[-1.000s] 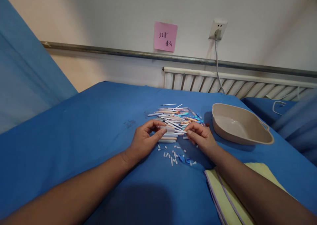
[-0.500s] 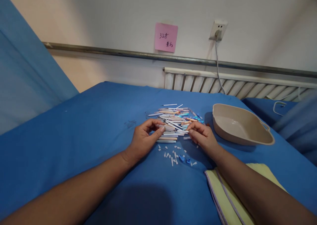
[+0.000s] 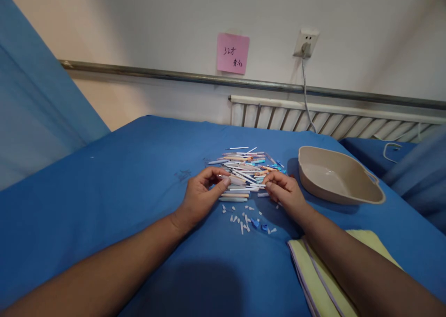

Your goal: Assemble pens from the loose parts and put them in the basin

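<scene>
Where pens [image 3: 237, 158] lie, the left hand [image 3: 199, 194] holds one.

L hand [image 3: 202, 191] hides L end of pale pen barrel [image 3: 237, 181]. R end of white stick [image 3: 256, 185] hidden by fingertips of R hand [image 3: 287, 191]. Pen pile [image 3: 245, 161] partly blocked behind both hands, indiv. parts too sm. to ID. White bits [image 3: 245, 218] nearer than hands & btwn them: shapes unclear. Yellow cloth [image 3: 365, 240], nearer than R hand, partly under R forearm [image 3: 348, 256], cut off @ btm edge.
</scene>
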Available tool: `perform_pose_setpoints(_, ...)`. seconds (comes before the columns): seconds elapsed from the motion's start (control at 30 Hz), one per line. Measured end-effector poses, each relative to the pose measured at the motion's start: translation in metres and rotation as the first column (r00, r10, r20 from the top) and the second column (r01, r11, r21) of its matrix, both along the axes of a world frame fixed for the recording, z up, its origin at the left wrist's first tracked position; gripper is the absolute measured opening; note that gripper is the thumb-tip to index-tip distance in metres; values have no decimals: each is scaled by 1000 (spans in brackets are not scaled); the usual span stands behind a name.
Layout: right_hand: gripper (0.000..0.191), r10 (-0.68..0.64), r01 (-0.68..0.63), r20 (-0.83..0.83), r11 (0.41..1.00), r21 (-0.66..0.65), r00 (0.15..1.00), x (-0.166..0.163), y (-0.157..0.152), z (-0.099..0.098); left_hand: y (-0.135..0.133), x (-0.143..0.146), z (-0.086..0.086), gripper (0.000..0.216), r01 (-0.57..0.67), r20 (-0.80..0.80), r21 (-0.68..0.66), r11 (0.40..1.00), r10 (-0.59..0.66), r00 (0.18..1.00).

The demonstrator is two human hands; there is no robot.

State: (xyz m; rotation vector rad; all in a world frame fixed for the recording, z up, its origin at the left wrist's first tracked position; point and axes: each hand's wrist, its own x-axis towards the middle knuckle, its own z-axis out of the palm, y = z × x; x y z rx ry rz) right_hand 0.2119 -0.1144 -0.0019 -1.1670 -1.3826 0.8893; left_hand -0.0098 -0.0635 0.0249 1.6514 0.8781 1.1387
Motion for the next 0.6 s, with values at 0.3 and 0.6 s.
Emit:
perform_pose_setpoints(0.3, 16, -19, 19, -11, 1000, -14, 1000, -1, 0, 1, -1, 1, 3, 17, -24, 2, -12, 1000, 24, 1000)
perform_pose_setpoints(0.6, 20, 19, -19, -31, 1000, -11, 999, -3, 0, 1, -1, 1, 0, 17, -17, -6, 0, 1000, 17, 1000)
